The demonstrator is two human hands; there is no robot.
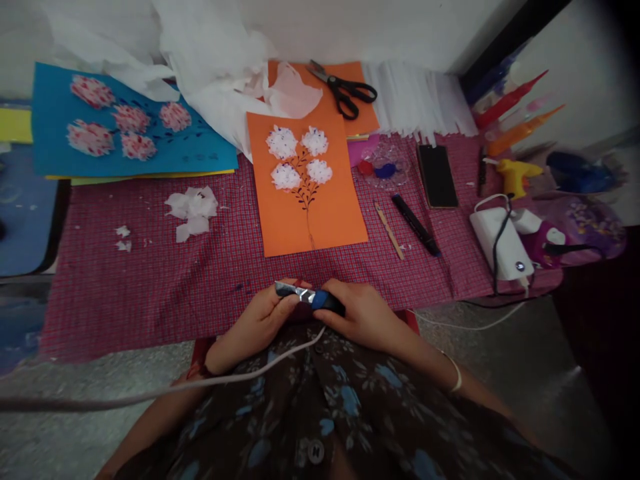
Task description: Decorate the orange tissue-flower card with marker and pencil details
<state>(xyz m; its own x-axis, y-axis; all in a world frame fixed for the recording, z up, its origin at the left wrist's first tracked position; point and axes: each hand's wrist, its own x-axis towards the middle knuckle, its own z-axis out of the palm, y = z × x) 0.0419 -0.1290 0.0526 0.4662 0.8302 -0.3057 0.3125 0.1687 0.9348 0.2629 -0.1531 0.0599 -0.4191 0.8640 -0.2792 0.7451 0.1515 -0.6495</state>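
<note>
Head view: checked cloth (210, 287) separates left hand (257, 320) from wall (350, 30).

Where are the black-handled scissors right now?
In the head view, the scissors lie at the top, right of centre, mostly on the rear orange sheet, beside the white strips.

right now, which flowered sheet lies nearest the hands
The orange sheet with four white blossoms; the blue sheet, with five pink blossoms, lies farther back and to the left.

Shiny silver-blue item (306, 295), held crosswise
</note>
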